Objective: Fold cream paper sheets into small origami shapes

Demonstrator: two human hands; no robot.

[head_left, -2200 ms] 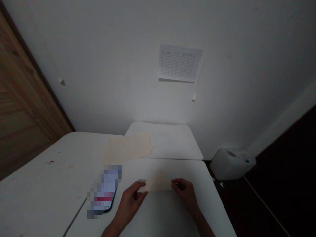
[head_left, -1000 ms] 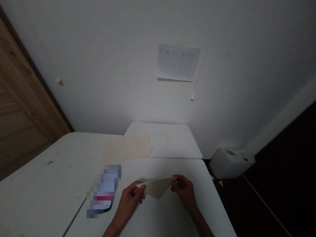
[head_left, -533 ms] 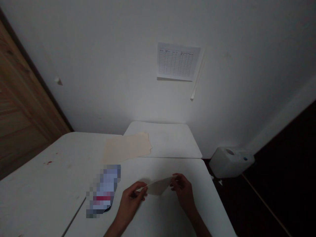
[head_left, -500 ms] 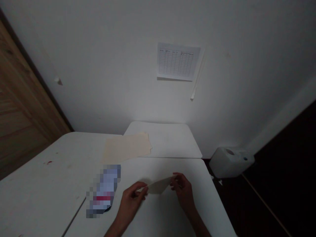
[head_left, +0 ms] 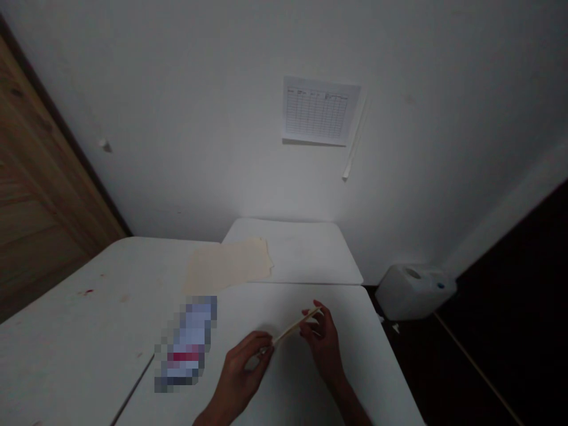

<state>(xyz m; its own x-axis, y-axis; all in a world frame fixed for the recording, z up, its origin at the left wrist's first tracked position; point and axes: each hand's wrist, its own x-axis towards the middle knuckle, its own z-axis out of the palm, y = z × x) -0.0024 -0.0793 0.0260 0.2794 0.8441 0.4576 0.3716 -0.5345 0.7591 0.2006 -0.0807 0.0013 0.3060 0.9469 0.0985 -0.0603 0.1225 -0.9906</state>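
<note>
Between my two hands is a thin pale piece of folded paper (head_left: pixel 290 330), seen nearly edge-on as a narrow slanting strip above the white table (head_left: pixel 306 384). My left hand (head_left: pixel 246 362) pinches its lower left end between thumb and fingers. At the upper right end, my right hand (head_left: pixel 324 338) has its fingers curled round the paper. Beyond my hands, flat beige sheets (head_left: pixel 228 265) lie across the joint of the tables. Left of my left hand is a blurred-out bluish object (head_left: pixel 189 340) with a red band.
White tables stand against the wall, with a smaller tabletop (head_left: pixel 306 251) at the back. A printed sheet (head_left: pixel 317 112) hangs on the wall. A white plastic jug (head_left: pixel 415 290) is on the dark floor at right. A wooden door (head_left: pixel 35 195) stands at left.
The paper has turned from showing a broad face to nearly edge-on and slants more steeply. My right hand has moved slightly up and left; my left hand has shifted a little right.
</note>
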